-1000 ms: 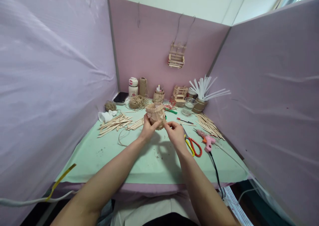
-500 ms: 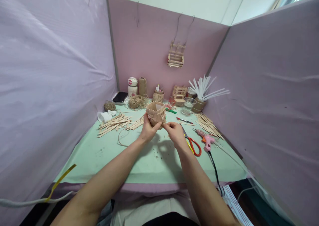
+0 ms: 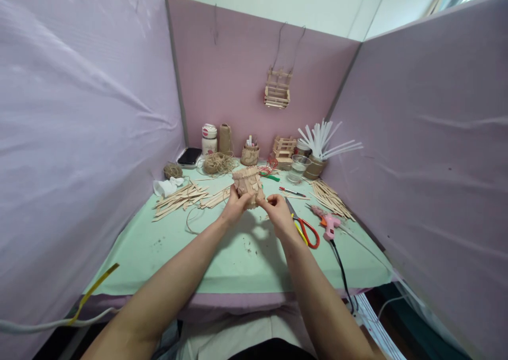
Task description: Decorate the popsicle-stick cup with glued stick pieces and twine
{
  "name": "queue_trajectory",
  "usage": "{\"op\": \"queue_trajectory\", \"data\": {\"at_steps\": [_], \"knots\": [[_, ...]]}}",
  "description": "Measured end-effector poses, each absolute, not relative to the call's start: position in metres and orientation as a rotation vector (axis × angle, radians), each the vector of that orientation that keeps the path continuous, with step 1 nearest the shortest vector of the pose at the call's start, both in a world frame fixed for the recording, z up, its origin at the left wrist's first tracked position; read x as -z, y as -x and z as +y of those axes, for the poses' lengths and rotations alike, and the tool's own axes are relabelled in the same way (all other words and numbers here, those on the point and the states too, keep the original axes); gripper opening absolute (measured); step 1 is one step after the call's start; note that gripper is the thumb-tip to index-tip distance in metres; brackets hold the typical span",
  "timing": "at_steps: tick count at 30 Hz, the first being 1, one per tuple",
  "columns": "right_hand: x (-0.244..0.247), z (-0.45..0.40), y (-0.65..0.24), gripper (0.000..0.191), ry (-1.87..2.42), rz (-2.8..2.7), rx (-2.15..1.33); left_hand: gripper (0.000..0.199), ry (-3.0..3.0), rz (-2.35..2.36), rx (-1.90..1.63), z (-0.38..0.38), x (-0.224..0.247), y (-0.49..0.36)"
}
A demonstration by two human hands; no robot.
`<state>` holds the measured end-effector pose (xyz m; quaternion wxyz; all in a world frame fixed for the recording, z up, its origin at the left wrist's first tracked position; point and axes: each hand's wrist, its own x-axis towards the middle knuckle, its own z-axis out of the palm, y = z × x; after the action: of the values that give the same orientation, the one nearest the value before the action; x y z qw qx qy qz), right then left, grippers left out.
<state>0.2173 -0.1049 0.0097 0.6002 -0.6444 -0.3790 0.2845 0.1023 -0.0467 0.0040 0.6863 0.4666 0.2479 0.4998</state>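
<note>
A small round cup made of wooden sticks [image 3: 248,182], with a braided band at its rim, is held above the table, its side turned toward me. My left hand [image 3: 237,205] wraps its lower left side, thumb across the front. My right hand [image 3: 277,210] is closed in a pinch at its lower right edge; whether something small sits between those fingertips I cannot make out. Right of that hand lie scissors with red and yellow handles [image 3: 311,234]. A pink glue gun [image 3: 330,225] rests farther right.
Flat wooden sticks lie in piles at left [image 3: 180,198] and right [image 3: 331,198]. Behind stand a twine bundle [image 3: 219,163], a pen holder [image 3: 250,153], a clear cup [image 3: 298,168] and a pot of white glue sticks [image 3: 316,165]. A pen [image 3: 292,191] lies nearer.
The cup has tipped so that its open top, seen before, is now hidden and its side faces me. Both hands stay on it in nearly the same place. The view has shifted slightly.
</note>
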Motion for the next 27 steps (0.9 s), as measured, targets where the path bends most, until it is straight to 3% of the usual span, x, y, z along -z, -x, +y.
{"op": "queue_trajectory", "data": {"at_steps": [5, 12, 27], "knots": [[-0.003, -0.104, -0.204, 0.041, 1.413, -0.743, -0.65, 0.053, -0.91, 0.571, -1.057, -0.049, -0.008, -0.104], [-0.002, -0.105, -0.21, 0.042, 1.318, -0.663, -0.908, 0.05, -0.871, 0.524, -1.007, -0.046, -0.007, -0.102], [-0.007, -0.104, -0.211, 0.042, 1.39, -0.709, -0.7, 0.057, -0.886, 0.497, -1.011, -0.045, -0.002, -0.105]]}}
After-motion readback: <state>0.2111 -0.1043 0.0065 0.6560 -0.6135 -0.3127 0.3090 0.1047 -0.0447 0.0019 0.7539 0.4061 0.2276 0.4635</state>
